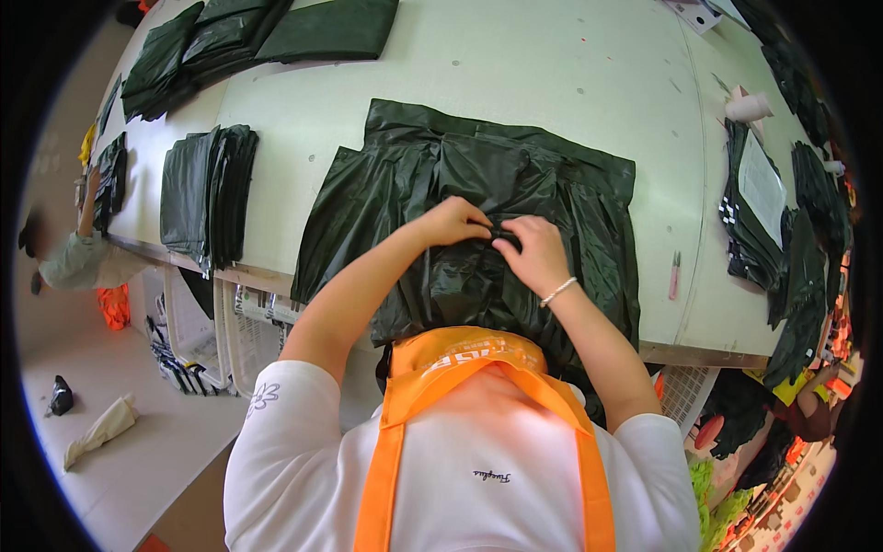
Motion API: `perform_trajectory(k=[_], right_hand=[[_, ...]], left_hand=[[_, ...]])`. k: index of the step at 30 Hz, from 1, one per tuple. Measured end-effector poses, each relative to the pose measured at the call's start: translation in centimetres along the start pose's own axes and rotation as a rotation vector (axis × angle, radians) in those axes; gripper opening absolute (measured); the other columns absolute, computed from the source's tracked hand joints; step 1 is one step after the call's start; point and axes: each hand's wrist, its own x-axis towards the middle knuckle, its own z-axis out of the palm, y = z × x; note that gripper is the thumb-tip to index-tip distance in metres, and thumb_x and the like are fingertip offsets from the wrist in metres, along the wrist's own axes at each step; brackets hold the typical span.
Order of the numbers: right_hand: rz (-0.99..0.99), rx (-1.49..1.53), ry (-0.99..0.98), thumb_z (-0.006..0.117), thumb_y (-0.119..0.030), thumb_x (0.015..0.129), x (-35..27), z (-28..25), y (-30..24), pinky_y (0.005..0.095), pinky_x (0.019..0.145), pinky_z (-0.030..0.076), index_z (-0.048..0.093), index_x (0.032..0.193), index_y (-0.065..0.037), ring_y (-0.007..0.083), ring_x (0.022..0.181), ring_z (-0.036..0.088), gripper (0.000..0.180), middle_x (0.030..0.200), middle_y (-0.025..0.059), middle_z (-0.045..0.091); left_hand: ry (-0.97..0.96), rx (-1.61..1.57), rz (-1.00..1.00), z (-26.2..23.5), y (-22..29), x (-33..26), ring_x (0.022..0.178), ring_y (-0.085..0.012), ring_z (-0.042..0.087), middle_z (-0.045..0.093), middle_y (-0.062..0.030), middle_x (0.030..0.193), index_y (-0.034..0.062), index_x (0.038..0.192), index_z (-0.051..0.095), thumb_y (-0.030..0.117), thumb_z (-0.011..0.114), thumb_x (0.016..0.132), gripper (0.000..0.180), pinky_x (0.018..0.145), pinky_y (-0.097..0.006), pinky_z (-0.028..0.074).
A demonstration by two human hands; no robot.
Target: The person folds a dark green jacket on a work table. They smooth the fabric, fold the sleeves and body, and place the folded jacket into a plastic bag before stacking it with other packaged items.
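A dark green, shiny garment (570, 207) lies spread in front of me, creased and gathered, its near edge hanging over the table's front. My left hand (455, 222) rests on its middle, fingers bent and pinched together on the cloth. Close beside it is my right hand (538, 251), thumb and fingers curled in toward the same spot. The fingertips almost meet over a small fold or fastening that I cannot make out. A beaded bracelet (558, 293) circles my right wrist.
Folded dark green garments (204, 195) are stacked at left, with another pile (322, 29) at far left. A pink pen-like tool (676, 276) lies right of the garment. Beyond it are more dark bundles, a paper sheet (762, 189) and a white roll (748, 108). A co-worker (78, 258) is at far left.
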Motion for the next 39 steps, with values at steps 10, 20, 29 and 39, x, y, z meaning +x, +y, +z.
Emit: perform_trajectory(k=[10, 20, 29, 39], right_hand=[[0.589, 0.185, -0.174, 0.071, -0.022, 0.076, 2.9, 2.1, 3.1, 0.0407, 0.069, 0.047, 0.060, 0.088, -0.010, 0.0294, 0.080, 0.061, 0.020, 0.079, 0.0085, 0.063], [0.063, 0.015, 0.075, 0.064, -0.013, 0.078, 2.3, 3.0, 2.2, 0.0387, 0.075, 0.045, 0.066, 0.083, -0.008, 0.0265, 0.082, 0.059, 0.008, 0.081, 0.0066, 0.063], [0.246, -0.035, -0.031, 0.069, -0.015, 0.074, 6.1, 2.2, 2.7, 0.0357, 0.074, 0.046, 0.064, 0.075, -0.006, 0.0258, 0.087, 0.058, 0.011, 0.086, 0.0079, 0.063], [0.119, 0.007, 0.004, 0.068, -0.017, 0.076, 6.2, 3.4, 5.4, 0.0397, 0.080, 0.044, 0.068, 0.084, -0.008, 0.0280, 0.085, 0.057, 0.012, 0.082, 0.0081, 0.064]], left_hand=[[0.282, 0.890, 0.163, 2.9, 4.6, -2.0, 0.090, -0.0243, 0.056, 0.058, -0.0066, 0.095, 0.0079, 0.096, 0.062, 0.021, 0.069, 0.073, 0.028, 0.079, -0.036, 0.047], [0.228, -0.039, -0.109, -1.4, 0.1, 0.7, 0.064, -0.0281, 0.063, 0.066, -0.0103, 0.073, 0.0013, 0.090, 0.069, 0.021, 0.075, 0.072, 0.027, 0.064, -0.034, 0.051], [0.418, 0.621, 0.167, 1.4, 1.0, 0.2, 0.093, -0.0268, 0.058, 0.061, -0.0078, 0.096, 0.0071, 0.098, 0.066, 0.015, 0.068, 0.074, 0.025, 0.080, -0.037, 0.048], [0.442, 0.540, 0.226, -4.1, 3.1, 3.8, 0.088, -0.0270, 0.059, 0.063, -0.0059, 0.091, 0.0076, 0.092, 0.070, 0.023, 0.072, 0.071, 0.026, 0.077, -0.037, 0.050]])
